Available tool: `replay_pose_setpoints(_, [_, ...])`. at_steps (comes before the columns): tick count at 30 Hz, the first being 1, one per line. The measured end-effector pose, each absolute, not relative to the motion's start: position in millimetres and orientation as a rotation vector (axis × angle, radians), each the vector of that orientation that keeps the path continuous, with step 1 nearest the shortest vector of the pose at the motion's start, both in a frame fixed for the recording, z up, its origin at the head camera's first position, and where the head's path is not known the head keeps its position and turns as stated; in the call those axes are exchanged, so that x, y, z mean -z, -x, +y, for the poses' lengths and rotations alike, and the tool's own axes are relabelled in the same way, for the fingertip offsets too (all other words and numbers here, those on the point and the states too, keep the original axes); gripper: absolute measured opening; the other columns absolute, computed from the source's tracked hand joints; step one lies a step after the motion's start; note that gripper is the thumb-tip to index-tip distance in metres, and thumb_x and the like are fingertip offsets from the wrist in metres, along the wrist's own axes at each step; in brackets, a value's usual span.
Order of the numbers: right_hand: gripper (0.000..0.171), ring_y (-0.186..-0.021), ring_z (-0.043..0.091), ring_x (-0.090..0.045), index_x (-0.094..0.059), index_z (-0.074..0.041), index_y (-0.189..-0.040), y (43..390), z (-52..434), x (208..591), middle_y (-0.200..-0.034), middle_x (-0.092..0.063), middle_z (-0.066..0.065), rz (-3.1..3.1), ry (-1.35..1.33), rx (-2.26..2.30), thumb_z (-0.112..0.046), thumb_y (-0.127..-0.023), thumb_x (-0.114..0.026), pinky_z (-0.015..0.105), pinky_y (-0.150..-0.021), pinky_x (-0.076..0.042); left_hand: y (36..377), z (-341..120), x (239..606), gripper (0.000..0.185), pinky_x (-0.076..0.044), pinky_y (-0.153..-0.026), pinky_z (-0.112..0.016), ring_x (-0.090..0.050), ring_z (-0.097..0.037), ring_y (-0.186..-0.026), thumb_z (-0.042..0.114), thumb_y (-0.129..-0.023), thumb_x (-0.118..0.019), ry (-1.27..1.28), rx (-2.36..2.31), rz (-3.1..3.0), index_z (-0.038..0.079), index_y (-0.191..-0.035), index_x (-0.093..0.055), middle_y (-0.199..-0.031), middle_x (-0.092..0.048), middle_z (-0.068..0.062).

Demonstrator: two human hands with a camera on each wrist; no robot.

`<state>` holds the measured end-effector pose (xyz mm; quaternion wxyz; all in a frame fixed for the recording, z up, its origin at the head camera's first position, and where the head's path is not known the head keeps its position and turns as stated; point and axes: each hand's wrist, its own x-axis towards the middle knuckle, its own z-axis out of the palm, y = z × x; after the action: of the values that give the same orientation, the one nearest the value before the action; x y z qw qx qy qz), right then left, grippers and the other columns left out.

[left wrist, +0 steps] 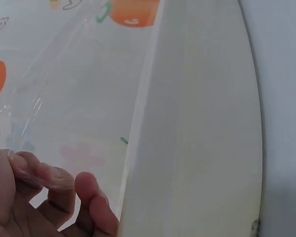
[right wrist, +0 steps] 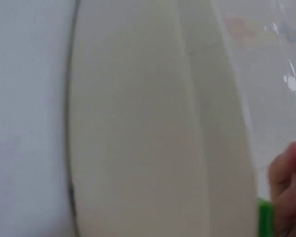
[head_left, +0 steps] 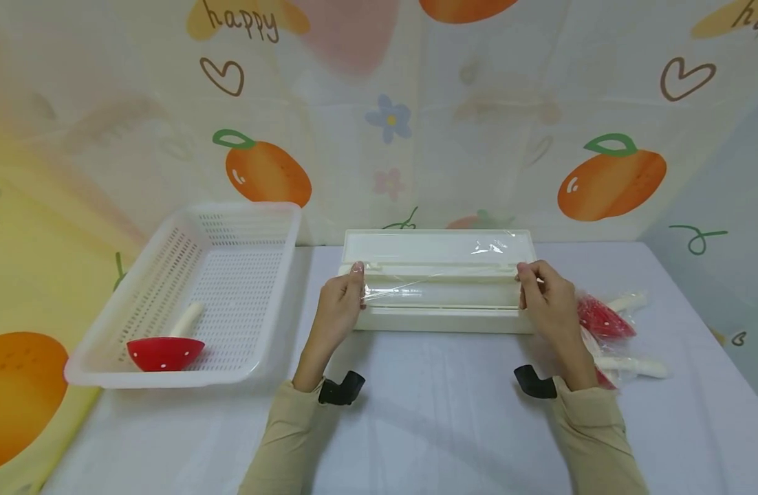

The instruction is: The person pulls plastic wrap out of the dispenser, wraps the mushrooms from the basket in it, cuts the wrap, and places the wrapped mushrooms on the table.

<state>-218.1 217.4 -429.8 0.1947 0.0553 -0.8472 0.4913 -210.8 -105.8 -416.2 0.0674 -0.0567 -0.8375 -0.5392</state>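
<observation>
A long cream film dispenser box [head_left: 441, 320] lies open in the middle of the white table, its lid tipped back. A sheet of clear film [head_left: 441, 291] stretches across its opening. My left hand [head_left: 347, 294] pinches the film's left end beside the box, and my right hand [head_left: 543, 292] pinches the right end. In the left wrist view the fingers [left wrist: 52, 190] hold the film [left wrist: 64, 89] next to the box wall [left wrist: 202, 123]. The right wrist view shows the box [right wrist: 138, 123], the film [right wrist: 276, 64] and a few fingers [right wrist: 286, 182] at the edge.
A white perforated basket [head_left: 168, 378] stands at the left with one red mushroom-shaped toy [head_left: 165, 352] in it. Several more red toys with cream handles [head_left: 604, 320] lie to the right of the box, behind my right wrist. A fruit-patterned backdrop rises behind the table.
</observation>
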Motion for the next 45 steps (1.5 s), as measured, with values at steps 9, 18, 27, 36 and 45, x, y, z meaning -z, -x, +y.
replay_pose_setpoints(9, [0.012, -0.049, -0.009, -0.043, -0.069, 0.003, -0.081, 223, 219, 439, -0.054, -0.055, 0.007, -2.133, -0.223, -1.255, 0.001, -0.092, -0.066, 0.008, -0.047, -0.034, 211, -105, 415, 0.058, -0.029, -0.049, -0.022, -0.033, -0.012, -0.049, 0.031, -0.108, -0.039, 0.212, 1.750, -2.435, 0.011, -0.054, -0.037, -0.050, -0.036, 0.002])
replay_pose_setpoints(18, [0.010, -0.045, -0.005, -0.045, -0.067, 0.005, -0.081, 221, 224, 443, -0.057, -0.056, 0.012, -2.129, -0.330, -1.208, 0.006, -0.090, -0.065, 0.009, -0.044, -0.037, 211, -102, 414, 0.057, -0.025, -0.047, -0.021, -0.030, -0.009, -0.047, 0.031, -0.107, -0.041, 0.153, 1.759, -2.429, 0.011, -0.054, -0.038, -0.050, -0.038, 0.002])
replay_pose_setpoints(27, [0.015, -0.044, -0.010, -0.042, -0.060, 0.013, -0.084, 227, 213, 460, -0.062, -0.054, -0.007, -1.937, -0.281, -1.333, 0.003, -0.096, -0.058, 0.007, -0.040, -0.035, 208, -99, 413, 0.057, -0.018, -0.044, -0.020, -0.023, -0.008, -0.046, 0.032, -0.106, -0.044, 0.127, 1.824, -2.326, 0.011, -0.054, -0.035, -0.048, -0.029, 0.006])
replay_pose_setpoints(36, [0.022, -0.040, -0.003, -0.042, -0.055, 0.018, -0.085, 225, 206, 463, -0.069, -0.059, -0.020, -1.748, -0.300, -1.540, 0.001, -0.098, -0.054, 0.010, -0.039, -0.035, 208, -96, 412, 0.057, -0.023, -0.053, -0.022, -0.024, -0.008, -0.051, 0.028, -0.107, -0.042, 0.137, 1.942, -2.198, 0.011, -0.054, -0.032, -0.052, -0.029, 0.004])
replay_pose_setpoints(45, [0.022, -0.038, 0.000, -0.041, -0.056, 0.015, -0.089, 224, 206, 464, -0.075, -0.064, -0.021, -1.766, -0.305, -1.535, -0.005, -0.099, -0.055, 0.013, -0.036, -0.032, 202, -97, 400, 0.057, -0.024, -0.053, -0.023, -0.024, -0.009, -0.049, 0.024, -0.108, -0.041, 0.246, 1.908, -2.133, 0.006, -0.054, -0.031, -0.051, -0.031, 0.002])
